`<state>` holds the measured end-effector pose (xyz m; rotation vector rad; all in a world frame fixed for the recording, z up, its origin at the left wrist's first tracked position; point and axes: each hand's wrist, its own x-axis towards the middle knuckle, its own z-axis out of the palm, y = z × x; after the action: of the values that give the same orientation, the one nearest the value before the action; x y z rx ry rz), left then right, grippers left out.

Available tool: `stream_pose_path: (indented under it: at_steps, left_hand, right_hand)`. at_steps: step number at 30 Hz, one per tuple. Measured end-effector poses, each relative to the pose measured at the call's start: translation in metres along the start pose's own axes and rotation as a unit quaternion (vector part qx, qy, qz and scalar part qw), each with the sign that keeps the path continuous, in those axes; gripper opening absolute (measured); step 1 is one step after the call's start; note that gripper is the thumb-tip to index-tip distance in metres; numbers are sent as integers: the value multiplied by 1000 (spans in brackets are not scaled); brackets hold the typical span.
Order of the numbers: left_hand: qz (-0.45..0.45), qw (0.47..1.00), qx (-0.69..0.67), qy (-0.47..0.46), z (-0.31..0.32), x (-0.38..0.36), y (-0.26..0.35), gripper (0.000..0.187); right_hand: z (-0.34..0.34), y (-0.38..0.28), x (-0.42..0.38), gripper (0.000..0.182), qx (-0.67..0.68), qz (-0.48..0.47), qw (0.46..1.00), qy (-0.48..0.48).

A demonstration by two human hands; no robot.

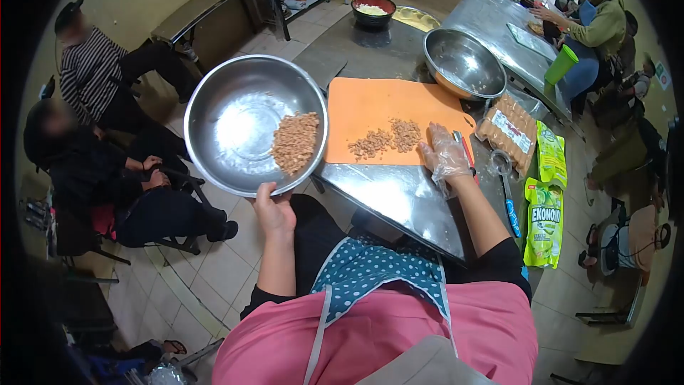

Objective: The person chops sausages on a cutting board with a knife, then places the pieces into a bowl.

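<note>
My bare left hand (276, 212) grips the near rim of a large steel bowl (231, 121), which is tilted beside the left edge of an orange cutting board (399, 103). Finely chopped brown sausage (296, 142) is heaped on the right side inside the bowl. More chopped pieces (385, 139) lie in two small piles on the board. My right hand (445, 153), in a clear plastic glove, rests on the board's right part with its fingers stretched out, close to the piles. A knife with a red handle (464, 150) lies just right of that hand, partly hidden.
A second steel bowl (464, 63) stands behind the board. Packed sausages (507, 132), a blue-handled peeler-like tool (509, 196) and green Ekonomi pouches (544, 221) lie at the right. Farther back is a dark bowl of white food (372, 11). Seated people (107, 164) are at the left.
</note>
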<state>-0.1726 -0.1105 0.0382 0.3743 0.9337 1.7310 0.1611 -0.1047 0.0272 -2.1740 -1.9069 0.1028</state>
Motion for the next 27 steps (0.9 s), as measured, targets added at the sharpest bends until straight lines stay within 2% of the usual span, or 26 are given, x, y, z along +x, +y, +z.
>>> stream_pose_path:
  at_steps: [1, 6, 8, 11, 16, 18, 20, 23, 27]
  left_hand:
    - [10, 1000, -16, 8, -6, 6, 3, 47]
    - [26, 998, -47, 22, -16, 19, 13, 45]
    - [29, 998, -48, 27, -16, 18, 14, 44]
    - [31, 998, -51, 25, -18, 19, 15, 44]
    - [18, 999, -40, 27, -14, 15, 17, 45]
    - [18, 999, -42, 27, -14, 16, 16, 45]
    - [15, 999, -41, 26, -15, 17, 16, 45]
    - [-7, 999, -40, 21, -14, 18, 15, 45]
    - [-2, 999, -41, 16, -11, 18, 13, 44]
  right_hand:
    - [4, -2, 4, 63, 7, 13, 999, -38]
    - [19, -28, 35, 61, 29, -28, 999, -23]
    - [28, -35, 51, 59, 113, -84, 990, -20]
    - [21, -56, 61, 58, 137, -143, 979, -44]
    - [13, -86, 56, 61, 142, -197, 967, -83]
    - [12, -91, 54, 64, 80, -237, 964, -86]
    - [16, -91, 53, 67, 74, -240, 964, -82]
    - [18, -88, 53, 64, 30, -274, 957, -88]
    - [31, -82, 56, 46, 58, -327, 943, -31]
